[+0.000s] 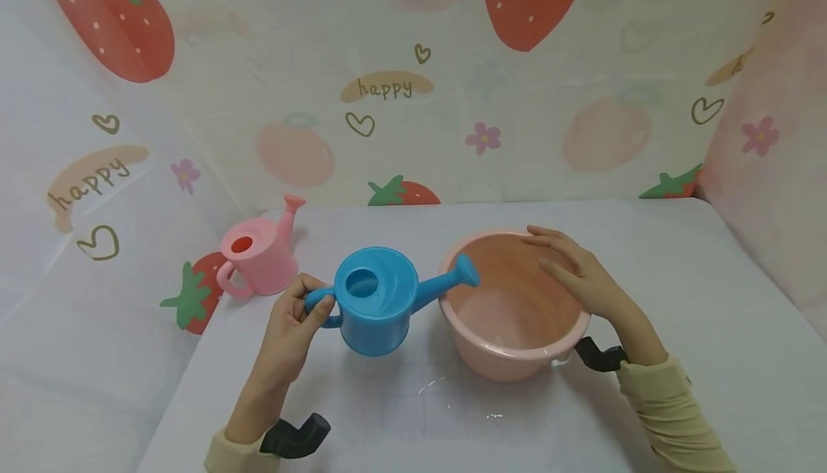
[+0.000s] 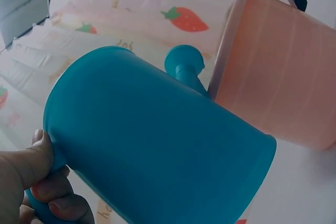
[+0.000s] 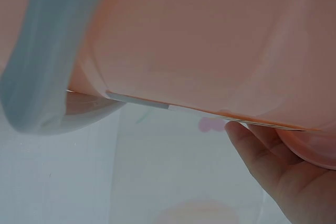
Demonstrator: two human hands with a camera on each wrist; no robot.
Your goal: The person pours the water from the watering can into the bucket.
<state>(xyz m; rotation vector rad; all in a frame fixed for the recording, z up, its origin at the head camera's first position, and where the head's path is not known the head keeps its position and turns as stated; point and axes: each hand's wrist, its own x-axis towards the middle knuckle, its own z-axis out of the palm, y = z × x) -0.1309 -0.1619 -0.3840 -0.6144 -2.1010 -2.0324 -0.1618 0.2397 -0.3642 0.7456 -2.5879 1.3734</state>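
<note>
My left hand [image 1: 296, 326] grips a blue toy watering can [image 1: 377, 326] by its handle, thumb on top and fingers curled beneath. The can is held up, its round opening facing upward. Its spout [image 1: 434, 288] points right, with the sprinkler head [image 1: 466, 272] overlapping the left rim of a pink bucket [image 1: 510, 369] in the head view. My right hand [image 1: 584, 275] lies over the bucket's far right rim, fingers fairly straight. In the right wrist view, fingertips [image 3: 236, 129] show close against the bucket, partly hidden by it. The bucket stands upright.
A pink watering can [image 1: 271, 265] stands at the table's back left, spout toward the back. Small shiny wet-looking marks [image 1: 494, 415] show on the white table [image 1: 388, 430] in front of the bucket. A strawberry-patterned sheet [image 1: 549, 92] rises behind the table.
</note>
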